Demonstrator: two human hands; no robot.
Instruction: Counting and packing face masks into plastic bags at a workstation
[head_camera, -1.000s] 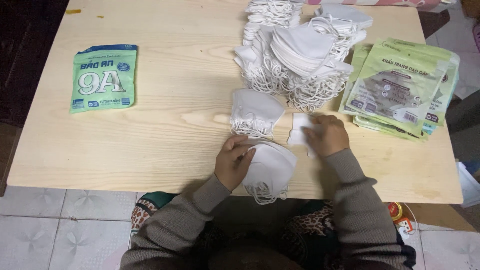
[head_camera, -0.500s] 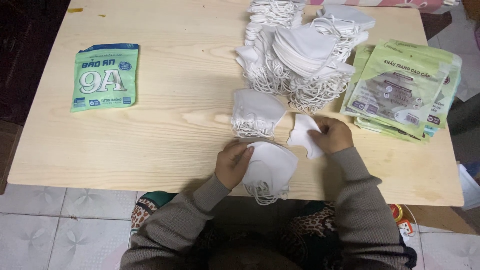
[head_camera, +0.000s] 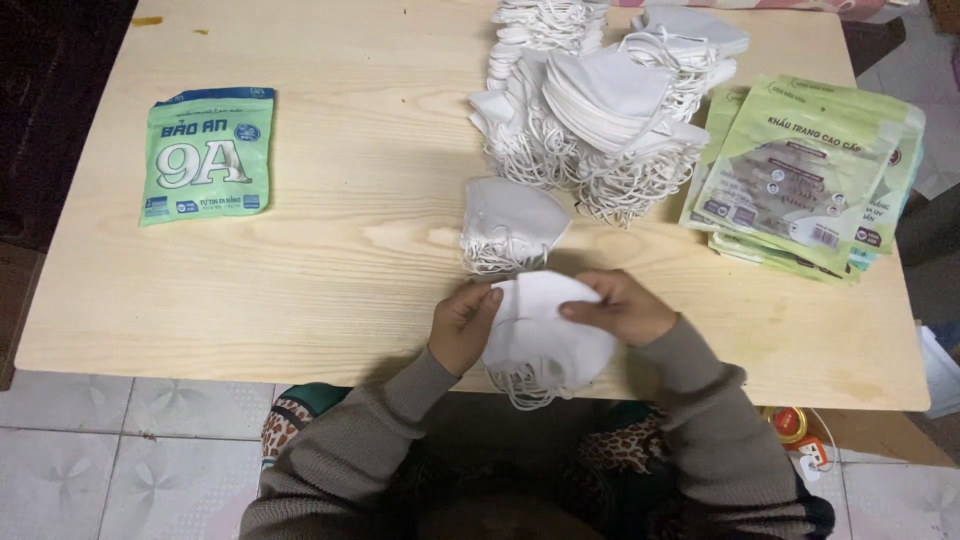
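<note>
Near the front edge of a light wooden table (head_camera: 330, 280), my left hand (head_camera: 462, 325) and my right hand (head_camera: 618, 306) both hold a small stack of folded white face masks (head_camera: 545, 335). The left grips its left side. My right hand presses a white mask onto the top of the stack. Ear loops dangle from the stack over the table's edge. Just beyond it lies another small stack of white masks (head_camera: 510, 222).
A big heap of white masks (head_camera: 600, 100) fills the far middle of the table. A pile of green printed pouches (head_camera: 810, 175) lies at the right. One green packet (head_camera: 208, 152) rests at the left. Tiled floor (head_camera: 120, 460) lies below.
My right hand picked a white mask from beside the stack and brought it left onto the stack in my left hand. The left hand stayed in place.
</note>
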